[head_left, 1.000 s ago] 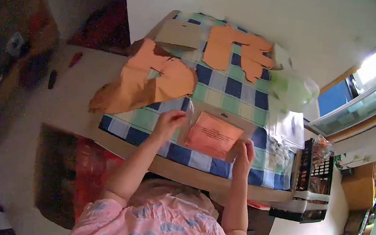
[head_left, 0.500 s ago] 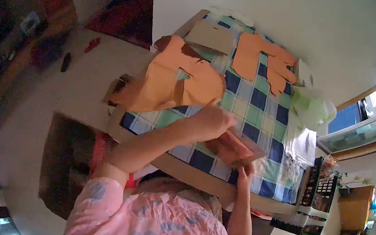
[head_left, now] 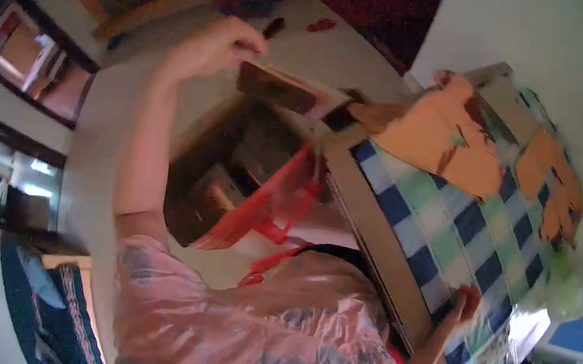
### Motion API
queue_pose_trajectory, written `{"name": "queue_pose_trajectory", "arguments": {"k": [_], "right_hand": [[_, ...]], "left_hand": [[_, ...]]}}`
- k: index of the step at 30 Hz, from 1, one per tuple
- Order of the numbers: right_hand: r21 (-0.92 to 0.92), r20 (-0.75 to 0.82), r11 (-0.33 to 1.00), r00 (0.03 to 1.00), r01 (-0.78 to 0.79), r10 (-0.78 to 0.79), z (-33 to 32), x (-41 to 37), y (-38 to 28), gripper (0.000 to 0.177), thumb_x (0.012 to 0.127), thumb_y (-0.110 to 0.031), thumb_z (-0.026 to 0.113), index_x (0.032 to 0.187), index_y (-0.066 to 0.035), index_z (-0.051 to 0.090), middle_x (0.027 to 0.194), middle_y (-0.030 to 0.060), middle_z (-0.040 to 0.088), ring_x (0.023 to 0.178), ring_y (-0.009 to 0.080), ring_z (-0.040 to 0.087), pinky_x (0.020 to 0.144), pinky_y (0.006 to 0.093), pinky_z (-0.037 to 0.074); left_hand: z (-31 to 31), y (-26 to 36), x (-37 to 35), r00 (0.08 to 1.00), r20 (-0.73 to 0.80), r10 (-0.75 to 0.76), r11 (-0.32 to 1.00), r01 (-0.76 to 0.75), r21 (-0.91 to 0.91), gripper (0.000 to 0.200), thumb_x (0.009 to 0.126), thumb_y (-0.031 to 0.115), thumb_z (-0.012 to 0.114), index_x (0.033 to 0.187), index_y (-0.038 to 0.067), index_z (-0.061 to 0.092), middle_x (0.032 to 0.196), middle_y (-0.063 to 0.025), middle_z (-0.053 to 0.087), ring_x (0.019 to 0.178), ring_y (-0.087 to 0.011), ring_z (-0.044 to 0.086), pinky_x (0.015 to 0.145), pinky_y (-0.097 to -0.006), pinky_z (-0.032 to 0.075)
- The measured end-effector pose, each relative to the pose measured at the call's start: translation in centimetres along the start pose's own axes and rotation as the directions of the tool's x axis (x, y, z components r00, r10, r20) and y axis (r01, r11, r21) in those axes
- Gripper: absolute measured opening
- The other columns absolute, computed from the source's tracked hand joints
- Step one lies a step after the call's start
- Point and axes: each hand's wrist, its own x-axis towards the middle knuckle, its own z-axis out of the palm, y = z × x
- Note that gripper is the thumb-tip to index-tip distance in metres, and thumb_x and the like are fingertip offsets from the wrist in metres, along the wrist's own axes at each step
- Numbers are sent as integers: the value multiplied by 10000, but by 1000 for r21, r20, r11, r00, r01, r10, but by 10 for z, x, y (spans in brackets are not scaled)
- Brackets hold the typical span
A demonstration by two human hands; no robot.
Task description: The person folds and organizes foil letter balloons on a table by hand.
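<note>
The left hand (head_left: 214, 46) is raised off the end of the tabletop (head_left: 375, 228). Its fingers (head_left: 246, 38) are closed on the upper edge of a flat brown board (head_left: 275, 88), which is gripped at one end. The board is held in the air, clear of the tabletop and tilted. It is above an open cardboard box (head_left: 214, 170) that stands on the floor just beside the tabletop's end. Stacked brown pieces are seen inside the box. A red plastic item (head_left: 265, 208) hangs between the box and the tabletop's near edge.

The right hand (head_left: 468, 302) is placed at the near edge of the tabletop, well away from the board, on a blue, green and white checked cloth (head_left: 445, 212). Nothing is seen in its hold. How far its fingers are spread cannot be told, as the hand is small and blurred.

Orange paper cut-outs (head_left: 441, 140) are laid on the cloth at the end of the tabletop nearest the box. Further orange pieces (head_left: 554, 191) lie towards the tabletop's far edge.
</note>
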Motion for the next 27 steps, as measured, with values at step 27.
{"name": "queue_pose_trajectory", "arguments": {"k": [27], "right_hand": [[95, 92, 989, 990, -116, 107, -3, 20, 18, 156, 885, -37, 554, 1037, -8, 576, 943, 45, 602, 858, 123, 562, 801, 259, 451]], "left_hand": [[312, -140, -144, 690, 360, -627, 770, 480, 421, 257, 777, 121, 539, 989, 72, 674, 1041, -168, 641, 972, -324, 622, 786, -458, 492]]}}
